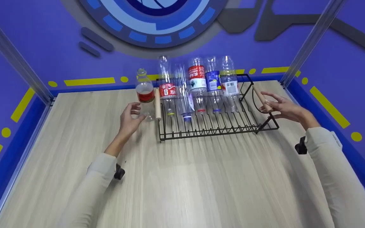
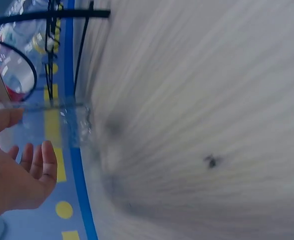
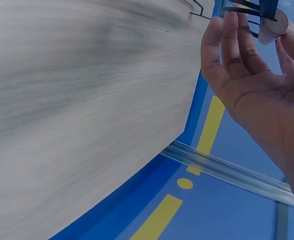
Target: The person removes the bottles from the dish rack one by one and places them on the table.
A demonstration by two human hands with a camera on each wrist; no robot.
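A clear plastic bottle (image 1: 145, 95) with a red label stands neck up at the left end of a black wire rack (image 1: 201, 133). My left hand (image 1: 130, 118) is around its lower part, thumb (image 2: 9, 119) overlapping the clear wall and the other fingers loosely bent, apart from it in the left wrist view. On the rack's right side, my right hand (image 1: 284, 107) holds the wooden handle (image 1: 261, 96) between thumb and fingers; in the right wrist view the handle's round end (image 3: 275, 24) shows between them. Several empty bottles (image 1: 197, 77) lean in the rack, caps down.
Another wooden handle (image 1: 157, 104) is on the rack's left side, close to the standing bottle. The light wood table (image 1: 201, 183) stretches in front of the rack. Blue printed walls (image 1: 43, 38) with metal corner posts (image 1: 312, 38) enclose it at the back and sides.
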